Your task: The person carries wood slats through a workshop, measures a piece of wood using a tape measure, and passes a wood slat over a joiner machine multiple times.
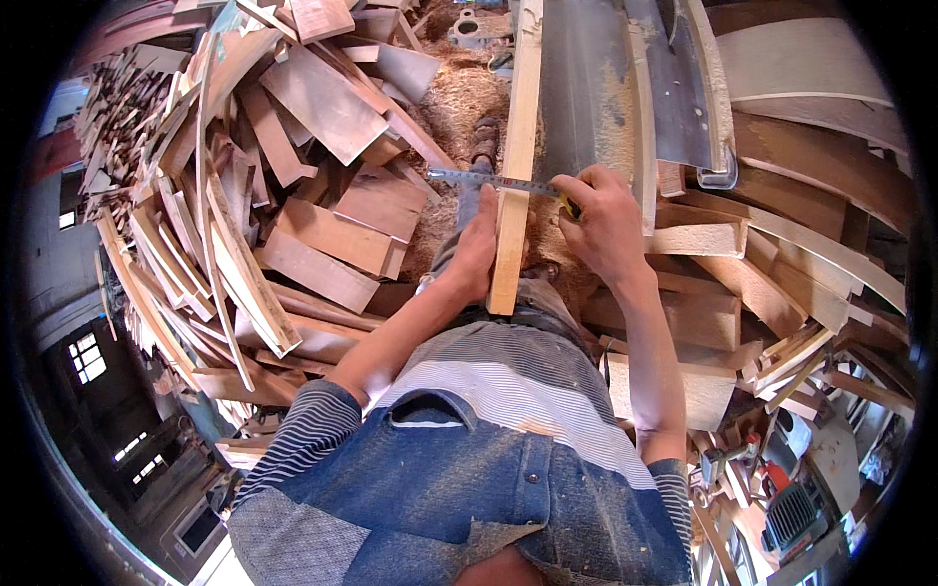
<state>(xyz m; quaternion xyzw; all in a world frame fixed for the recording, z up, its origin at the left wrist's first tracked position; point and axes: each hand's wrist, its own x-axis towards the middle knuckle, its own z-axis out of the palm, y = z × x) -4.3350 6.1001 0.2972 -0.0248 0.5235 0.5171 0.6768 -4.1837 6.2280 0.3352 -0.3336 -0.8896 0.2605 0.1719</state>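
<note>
A long pale wooden beam runs away from my body, its near end close to my waist. My left hand is against the beam's left side, thumb up by the tape; its other fingers are mostly hidden, seemingly around the beam's underside. My right hand is closed around a tape measure with a yellow case, just right of the beam. Its metal blade is drawn out across the beam's top, and the free end sticks out past the left edge.
Offcuts and boards lie heaped at the left. A grey metal machine table stands beyond my right hand, with curved planks stacked to its right. Sawdust covers the floor ahead. A red-and-black tool sits at the lower right.
</note>
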